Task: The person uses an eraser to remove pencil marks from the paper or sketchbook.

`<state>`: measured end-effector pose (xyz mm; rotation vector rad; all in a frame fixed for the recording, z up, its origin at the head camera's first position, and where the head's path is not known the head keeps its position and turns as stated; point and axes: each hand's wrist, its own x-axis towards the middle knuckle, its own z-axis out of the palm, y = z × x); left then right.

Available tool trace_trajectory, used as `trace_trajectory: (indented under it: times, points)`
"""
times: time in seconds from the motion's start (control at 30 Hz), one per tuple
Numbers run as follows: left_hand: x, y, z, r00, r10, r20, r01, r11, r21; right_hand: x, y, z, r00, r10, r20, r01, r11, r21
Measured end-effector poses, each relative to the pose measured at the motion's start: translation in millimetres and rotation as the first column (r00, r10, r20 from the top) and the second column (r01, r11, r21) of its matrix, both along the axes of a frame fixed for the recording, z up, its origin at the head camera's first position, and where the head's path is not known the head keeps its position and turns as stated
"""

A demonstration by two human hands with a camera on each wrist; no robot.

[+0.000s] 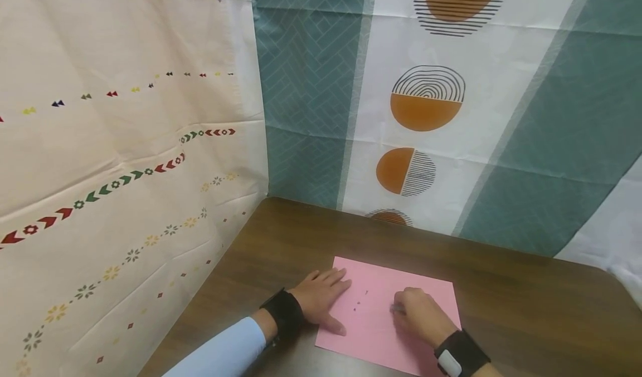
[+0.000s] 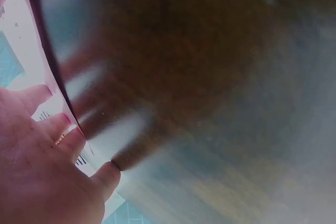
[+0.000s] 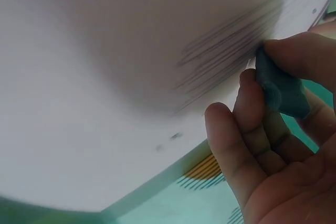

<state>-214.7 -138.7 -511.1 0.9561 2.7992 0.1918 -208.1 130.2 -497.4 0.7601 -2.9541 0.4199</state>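
Right hand (image 1: 423,317), its fingers curled, pinches one small chunk (image 3: 282,88) over one pink sheet (image 1: 373,332); left hand (image 1: 319,298), fingers spread and gripping nothing, rests at the sheet's left edge. Two wristbands (image 1: 283,313), both black, one per wrist. Three small dark marks (image 1: 358,303) show between the hands. Dull blue-grey, the chunk looks blunt and angular, near several faint, roughly parallel streaks (image 3: 231,51) on the sheet.

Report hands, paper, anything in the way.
Left hand: partly on pink paper. Right hand: pinching small dark piece. No obstruction seen; dark specks between hands.
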Motion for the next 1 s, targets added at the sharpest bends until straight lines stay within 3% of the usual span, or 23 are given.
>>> trace_trajectory:
  times: [0.33, 0.53, 1.0]
  points:
    - [1.0, -1.9, 4.2, 1.000, -0.001, 0.014, 0.000, 1.000, 0.005, 2.0, 39.7, 5.8, 0.982, -0.116, 0.150, 0.110, 0.993, 0.049]
    - [1.2, -2.4, 6.5, 0.999, 0.002, 0.035, -0.003, 1.000, 0.014, 2.7, 57.0, 6.3, 0.967, -0.163, 0.194, 0.155, 0.986, 0.055]
    - [0.3, -2.3, 4.1, 0.999, -0.006, 0.039, 0.004, 1.000, 0.029, 7.7, 67.4, 4.4, 0.985, -0.138, 0.105, 0.137, 0.990, 0.020]
